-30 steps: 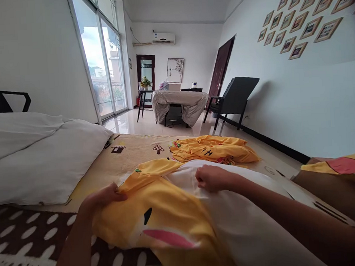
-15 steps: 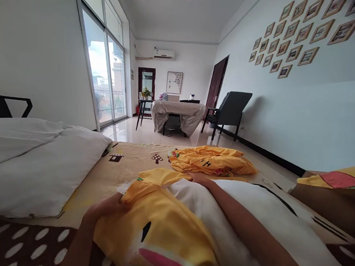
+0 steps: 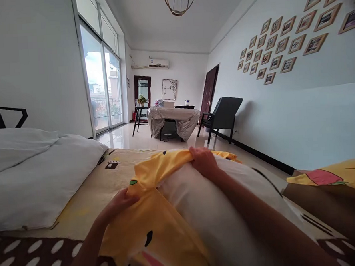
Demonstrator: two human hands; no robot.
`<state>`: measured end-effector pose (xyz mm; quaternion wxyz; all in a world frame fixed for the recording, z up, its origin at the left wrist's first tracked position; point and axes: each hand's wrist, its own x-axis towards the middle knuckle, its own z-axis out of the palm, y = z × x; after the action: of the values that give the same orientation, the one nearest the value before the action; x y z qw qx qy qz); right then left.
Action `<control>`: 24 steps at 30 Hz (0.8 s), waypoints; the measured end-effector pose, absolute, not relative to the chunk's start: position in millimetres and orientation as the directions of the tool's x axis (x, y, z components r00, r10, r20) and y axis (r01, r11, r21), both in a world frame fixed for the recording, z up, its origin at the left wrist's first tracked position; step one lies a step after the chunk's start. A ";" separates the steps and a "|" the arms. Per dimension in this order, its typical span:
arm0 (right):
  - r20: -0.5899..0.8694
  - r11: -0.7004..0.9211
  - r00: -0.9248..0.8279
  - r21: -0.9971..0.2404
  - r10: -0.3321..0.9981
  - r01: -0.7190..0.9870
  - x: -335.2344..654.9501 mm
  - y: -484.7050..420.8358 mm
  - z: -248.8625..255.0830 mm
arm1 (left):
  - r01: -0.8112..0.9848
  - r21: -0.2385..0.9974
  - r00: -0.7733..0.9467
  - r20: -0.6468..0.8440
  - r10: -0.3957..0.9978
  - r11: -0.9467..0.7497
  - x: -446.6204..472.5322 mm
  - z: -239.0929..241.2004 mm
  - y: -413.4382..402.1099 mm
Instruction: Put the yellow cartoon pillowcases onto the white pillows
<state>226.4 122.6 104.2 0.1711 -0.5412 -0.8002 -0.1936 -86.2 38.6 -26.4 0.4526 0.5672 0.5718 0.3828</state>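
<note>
A white pillow [image 3: 200,212] lies partly inside a yellow cartoon pillowcase [image 3: 155,230] on the bed in front of me. My left hand [image 3: 118,205] pinches the pillowcase's open edge at its left side. My right hand [image 3: 203,161] is closed over the far end of the pillow, gripping the yellow fabric edge there. The pillow's far end is lifted off the beige printed sheet [image 3: 102,181].
A white duvet [image 3: 32,174] is piled on the left of the bed. Another yellow pillow [image 3: 333,175] sits at the right edge. Beyond the bed are a tiled floor, a covered table [image 3: 173,119], a dark chair [image 3: 223,114] and glass doors.
My right hand has slid forward along the pillow and taken hold at its far end, raising it. The second yellow pillowcase beyond is now hidden behind it. My view tilted upward.
</note>
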 end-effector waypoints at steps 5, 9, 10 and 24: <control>0.723 0.396 -0.622 0.498 0.302 0.771 232.2 94.8 126.3 | 0.472 0.875 0.031 0.108 0.994 -0.110 -92.4 -30.8 47.1; 0.718 0.492 -0.696 0.605 0.001 0.626 225.3 60.2 75.1 | 0.373 0.910 0.181 0.120 0.976 -0.181 -115.5 -21.1 36.8; 0.708 0.534 -0.706 0.598 -0.003 0.597 223.1 53.0 59.9 | 0.277 0.938 0.194 0.158 0.968 -0.209 -116.9 -18.2 34.6; 0.785 0.755 -0.618 0.420 -0.026 0.503 220.9 32.5 26.2 | -0.360 0.915 -0.190 0.119 0.975 -0.182 -97.5 -28.9 40.9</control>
<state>220.9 32.5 26.2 0.4131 -0.1419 -0.8409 -0.3196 -97.5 40.9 -28.9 0.5034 0.3891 0.3946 0.6629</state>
